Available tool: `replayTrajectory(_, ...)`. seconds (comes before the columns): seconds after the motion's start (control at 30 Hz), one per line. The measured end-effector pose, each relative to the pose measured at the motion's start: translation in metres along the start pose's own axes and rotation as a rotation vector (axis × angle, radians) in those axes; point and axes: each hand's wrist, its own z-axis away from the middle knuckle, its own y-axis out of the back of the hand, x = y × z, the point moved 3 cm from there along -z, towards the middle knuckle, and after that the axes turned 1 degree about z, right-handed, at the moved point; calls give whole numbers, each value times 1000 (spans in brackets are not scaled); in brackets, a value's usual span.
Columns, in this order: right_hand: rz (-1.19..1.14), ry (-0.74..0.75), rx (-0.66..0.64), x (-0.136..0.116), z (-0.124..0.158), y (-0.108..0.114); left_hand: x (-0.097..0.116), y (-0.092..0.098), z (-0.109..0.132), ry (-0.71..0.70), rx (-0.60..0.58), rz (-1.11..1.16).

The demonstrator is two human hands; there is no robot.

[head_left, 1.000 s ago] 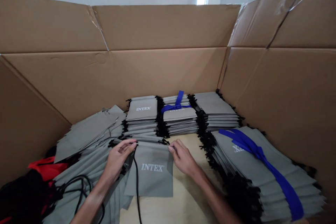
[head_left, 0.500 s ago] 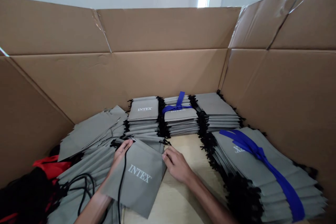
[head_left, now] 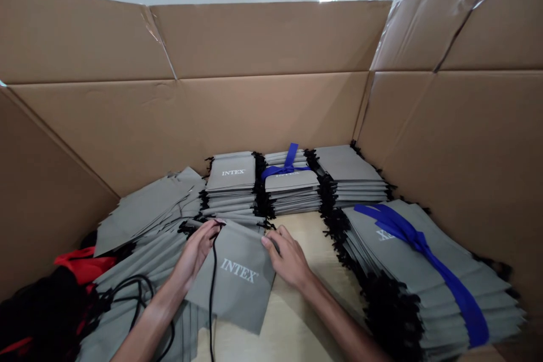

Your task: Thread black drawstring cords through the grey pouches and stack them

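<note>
A grey drawstring pouch (head_left: pixel 237 283) printed INTEX lies tilted on the box floor in front of me. My left hand (head_left: pixel 197 251) pinches its top left corner, where a black cord (head_left: pixel 211 305) hangs down over the fabric. My right hand (head_left: pixel 286 257) grips the pouch's top right corner with curled fingers. Both hands are closed on the pouch's upper edge.
A large open cardboard box (head_left: pixel 263 119) surrounds everything. Stacks of grey pouches (head_left: pixel 231 186) stand at the back, one tied with a blue ribbon (head_left: pixel 286 167). A big ribbon-bound bundle (head_left: pixel 424 271) fills the right. Loose pouches (head_left: pixel 139 220), black cords and something red (head_left: pixel 82 263) lie at the left.
The pouch was square to me, then swung down to the left; now it has turned partway back and both hands hold its top corners again.
</note>
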Motion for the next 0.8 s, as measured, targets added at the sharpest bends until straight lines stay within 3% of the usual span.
replayTrajectory(0.07, 39, -14, 52, 5, -3, 8, 0, -1, 3, 52, -101, -64)
replayTrajectory(0.1, 56, -26, 77, 8, -4, 13, 2, 1, 4, 11, -117, -133)
replayTrajectory(0.23, 113, -95, 144, 22, -10, 30, 19, 7, 8, -505, -68, -572)
replayTrajectory(0.27, 128, -109, 147, 25, -12, 33, 22, 6, 10, -610, -142, -694)
replayTrajectory(0.33, 150, -129, 140, 31, -14, 38, 25, 1, 19, -680, -413, -897)
replayTrajectory(0.43, 173, -142, 126, 36, -16, 41, 24, -2, 38, -540, -795, -1059)
replayTrajectory(0.5, 186, -150, 124, 37, -16, 42, 21, -2, 53, -395, -915, -1144)
replayTrajectory(0.63, 197, -153, 129, 36, -16, 42, 10, -3, 73, -199, -905, -1306)
replayTrajectory(0.8, 180, -131, 130, 33, -14, 41, -3, -14, 75, -173, -884, -1362)
